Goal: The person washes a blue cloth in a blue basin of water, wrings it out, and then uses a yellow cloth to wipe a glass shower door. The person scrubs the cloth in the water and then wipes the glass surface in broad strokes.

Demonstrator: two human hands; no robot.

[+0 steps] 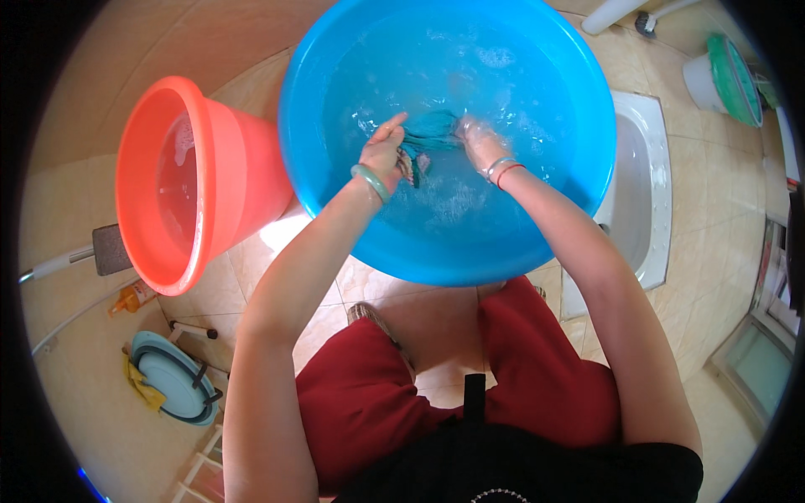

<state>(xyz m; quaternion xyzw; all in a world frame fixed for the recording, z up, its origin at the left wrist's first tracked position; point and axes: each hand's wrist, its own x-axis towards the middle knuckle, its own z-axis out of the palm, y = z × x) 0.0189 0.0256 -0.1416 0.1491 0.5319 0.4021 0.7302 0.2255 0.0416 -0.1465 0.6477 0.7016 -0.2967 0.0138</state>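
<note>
A big round blue basin [377,243] holds soapy water with patches of foam. In the middle of it, a wet teal cloth [432,132] stretches between my two hands at the water's surface. My left hand [384,152], with a pale green bangle on its wrist, is closed on the cloth's left end, where a patterned bit hangs down. The cloth's other end is gripped by my right hand [482,144], whose fingers are partly under water. That wrist carries a silver bangle and a red string.
An orange bucket [239,168] with sudsy water stands left, against the basin. At right, a white squat-toilet pan [641,184] is set in the tiled floor. A white bin with a green liner [729,80] stands far right. Folded basins [172,381] and an orange bottle [132,296] are at lower left.
</note>
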